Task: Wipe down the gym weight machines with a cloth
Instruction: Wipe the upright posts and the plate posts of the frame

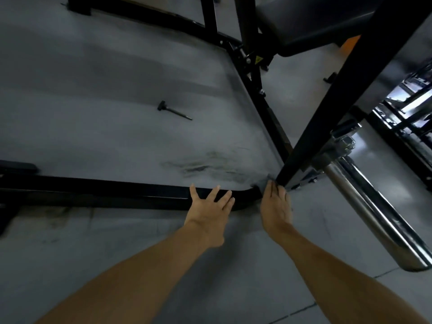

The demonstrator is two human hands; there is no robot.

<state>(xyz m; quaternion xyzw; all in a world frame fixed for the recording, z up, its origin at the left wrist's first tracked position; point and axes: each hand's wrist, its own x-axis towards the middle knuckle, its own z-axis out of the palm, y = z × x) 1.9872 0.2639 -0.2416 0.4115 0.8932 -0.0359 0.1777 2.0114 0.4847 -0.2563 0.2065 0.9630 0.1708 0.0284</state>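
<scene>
Reaching left hand (210, 208) spread over black frame bar (93, 190), right hand (275, 206) flat beside it

Loose pin (174, 110) on floor (93, 90) behind frame bar (105, 191), left of bench (311, 22).

A black steel machine frame (98, 190) lay low along the grey floor, its rounded corner meeting a slanted black post (332, 108).

Dim, cool indoor lighting throughout. Glare streaks on the chrome bar (374, 206) at right. Soft shadows lie across the grey floor (93, 78). Overall softness; wide-angle bending toward the edges.
</scene>
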